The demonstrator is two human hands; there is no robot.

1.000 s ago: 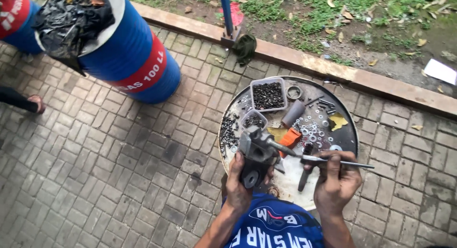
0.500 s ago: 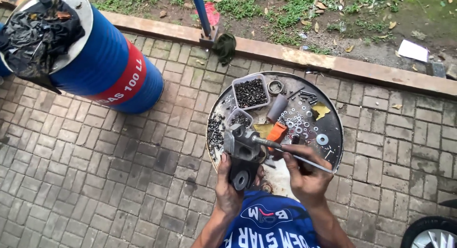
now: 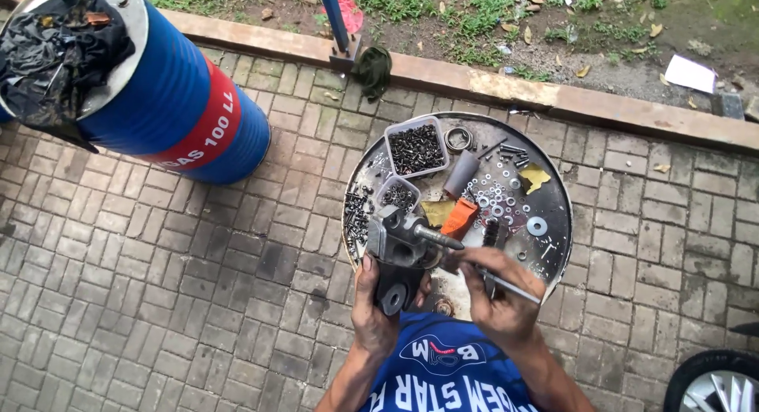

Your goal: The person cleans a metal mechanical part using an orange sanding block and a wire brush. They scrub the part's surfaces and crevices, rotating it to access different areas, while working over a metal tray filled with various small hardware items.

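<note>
We are working over a round metal tray (image 3: 553,183) set on the brick floor (image 3: 158,301), with a grey metal engine part (image 3: 399,246) held just above its near edge. Our left hand (image 3: 371,309) is wrapped around the lower end of that part, gripping it from below and keeping it upright. Our right hand (image 3: 494,289) is closed on a thin metal rod (image 3: 510,285), which slants out to the right past the fingers. A stubby shaft (image 3: 439,238) sticks out of the part toward the right hand. Whether the rod's tip actually touches the part we cannot tell, since the hand covers that spot.

On the tray lie a plastic tub of dark screws (image 3: 415,149), a smaller tub (image 3: 398,194), an orange piece (image 3: 458,217), a grey tube (image 3: 462,172) and scattered washers (image 3: 502,194). A blue drum (image 3: 178,103) stands well apart to the left.

We judge that the step in hand is working on the part with the rod while it is steadied. The next move seems to call for a firm left grip so the part does not twist, and a careful line-up of the rod with its opening.
</note>
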